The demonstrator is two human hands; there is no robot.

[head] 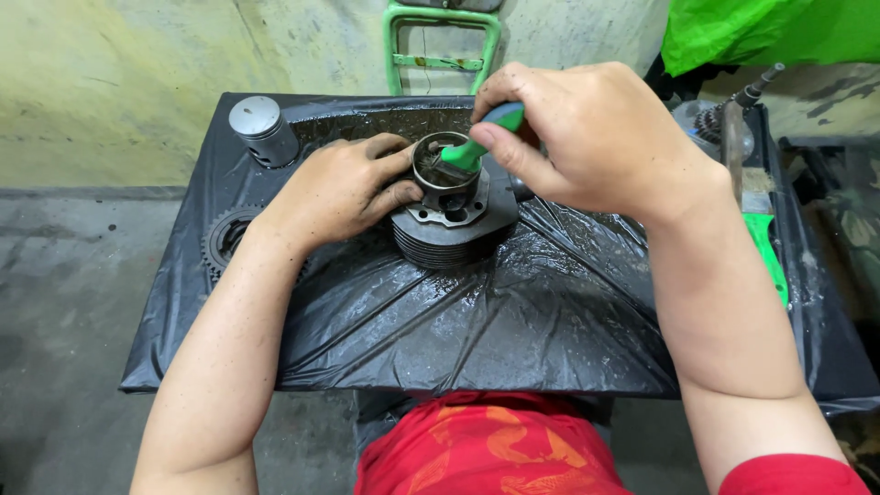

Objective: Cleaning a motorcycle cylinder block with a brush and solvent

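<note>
A dark, greasy engine cylinder (pixel 451 225) with cooling fins stands on the black plastic sheet (pixel 477 312), bore facing up. My left hand (pixel 339 188) grips its left side, thumb and fingers against the rim. My right hand (pixel 587 137) holds a green-handled brush (pixel 477 142), whose bristle end dips into the cylinder's bore.
A silver piston (pixel 262 128) stands at the sheet's back left. A toothed gear (pixel 223 240) lies left of my forearm. On the right lie a geared shaft (pixel 733 115) and a green-handled tool (pixel 765 252). A green metal frame (pixel 443 46) leans on the wall behind.
</note>
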